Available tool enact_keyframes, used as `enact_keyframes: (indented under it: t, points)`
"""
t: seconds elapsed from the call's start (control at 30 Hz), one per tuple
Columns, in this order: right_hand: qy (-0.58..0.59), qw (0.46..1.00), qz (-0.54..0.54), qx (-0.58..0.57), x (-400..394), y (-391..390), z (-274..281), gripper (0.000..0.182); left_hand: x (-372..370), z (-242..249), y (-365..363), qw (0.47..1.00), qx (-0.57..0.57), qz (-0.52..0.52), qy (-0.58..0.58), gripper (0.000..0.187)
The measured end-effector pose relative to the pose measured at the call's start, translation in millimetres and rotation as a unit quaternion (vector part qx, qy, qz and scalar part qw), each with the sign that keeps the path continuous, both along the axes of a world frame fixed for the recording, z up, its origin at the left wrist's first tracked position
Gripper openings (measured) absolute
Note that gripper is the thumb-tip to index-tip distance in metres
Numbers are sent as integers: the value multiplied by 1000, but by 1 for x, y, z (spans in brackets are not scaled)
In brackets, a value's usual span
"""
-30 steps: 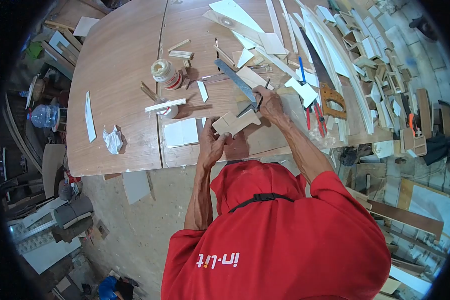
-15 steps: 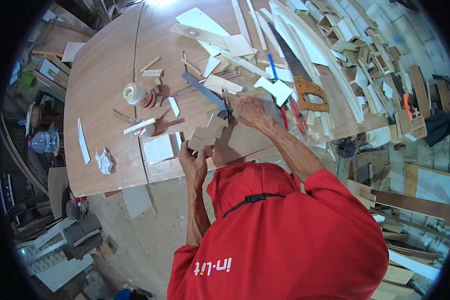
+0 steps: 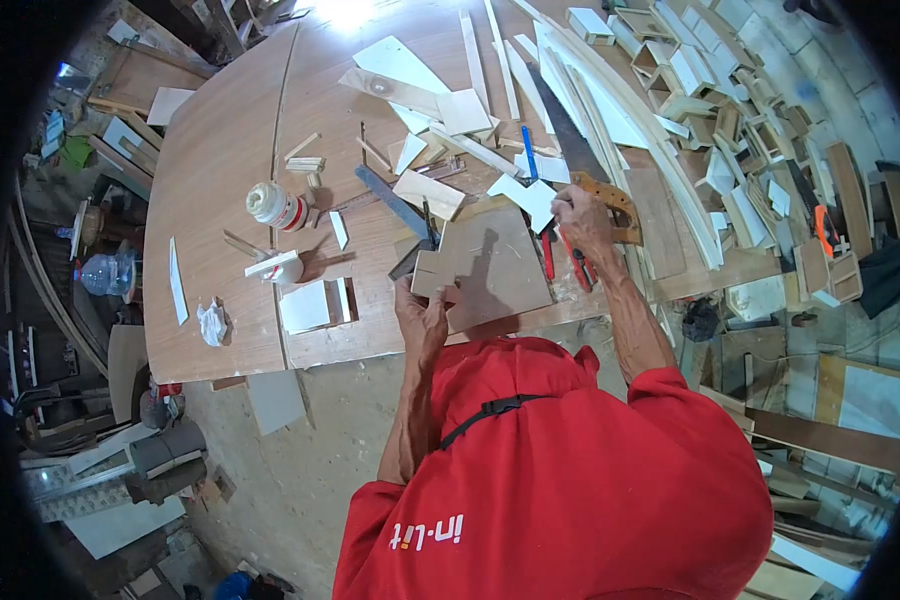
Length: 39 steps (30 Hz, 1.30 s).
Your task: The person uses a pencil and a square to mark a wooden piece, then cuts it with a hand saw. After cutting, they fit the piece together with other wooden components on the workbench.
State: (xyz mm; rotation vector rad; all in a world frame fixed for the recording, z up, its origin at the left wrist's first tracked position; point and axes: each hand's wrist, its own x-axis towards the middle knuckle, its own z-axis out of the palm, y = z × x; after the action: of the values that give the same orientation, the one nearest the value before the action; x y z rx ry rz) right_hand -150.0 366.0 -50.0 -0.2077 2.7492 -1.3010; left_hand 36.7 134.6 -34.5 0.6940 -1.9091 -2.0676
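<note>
A strip [image 3: 270,264] crosses the white pot [image 3: 289,271]; near the table edge [image 3: 345,351] my left hand [image 3: 424,313] pinches a wood piece [image 3: 433,271]; my right hand [image 3: 584,220], I can't tell.

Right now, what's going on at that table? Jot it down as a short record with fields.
Left hand: holds a pale wooden piece
Right hand: beside the handsaw's wooden handle; grip unclear
Near right hand: white cut piece, red-handled tool
Beyond left hand: metal square
Left part of table: jar, crumpled white wad
</note>
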Motion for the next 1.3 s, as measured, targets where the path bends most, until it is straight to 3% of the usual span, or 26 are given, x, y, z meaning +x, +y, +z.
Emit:
enact_keyframes:
  t: [0.17,0.23,0.3,0.33,0.37,0.43,0.47,0.63,0.73,0.77,0.83,0.97,1.03,1.1,1.3]
  points:
    - [42,989,65,125,-1,-45,2,25,0,-4,3,1000,0,4,-28,27]
    - [31,989,76,124,-2,-67,4,26,2,-9,0,1000,-7,2,-16,32]
    - [105,981,103,129,-3,-90,4,30,7,-9,-3,1000,-1,9,-18,32]
    - [32,987,82,133,-9,-105,1,33,8,-7,-4,1000,8,12,-17,32]
    - [31,987,85,131,-12,-114,-9,33,10,-5,-6,1000,6,16,-19,32]
    - [222,958,158,86,-8,-130,-16,44,13,-2,-9,999,8,46,-14,26]
    - [110,961,208,144,-10,-133,-18,51,16,-5,-13,999,8,50,-16,26]
    - [64,953,243,171,-6,-143,-7,54,20,-8,-23,998,0,54,-22,30]
    - [-39,986,129,94,-15,-149,-18,48,17,-10,-28,999,16,43,-27,30]
    - [-40,986,129,94,-22,-148,-23,48,17,-10,-28,999,17,42,-28,30]
    - [-117,984,120,-58,-27,-143,-24,47,14,0,-24,998,27,46,-30,30]
    - [-143,978,0,-151,-32,-132,-32,38,11,-1,-27,999,20,22,-29,31]
    - [-176,971,-13,-163,-15,-116,8,33,8,7,-26,999,-11,9,-46,32]
    - [-184,938,-59,-289,1,-96,23,32,6,-1,-28,999,-33,0,-43,33]
    - [-227,907,-3,-354,57,-49,43,36,-11,-11,-20,990,-131,-28,-42,31]
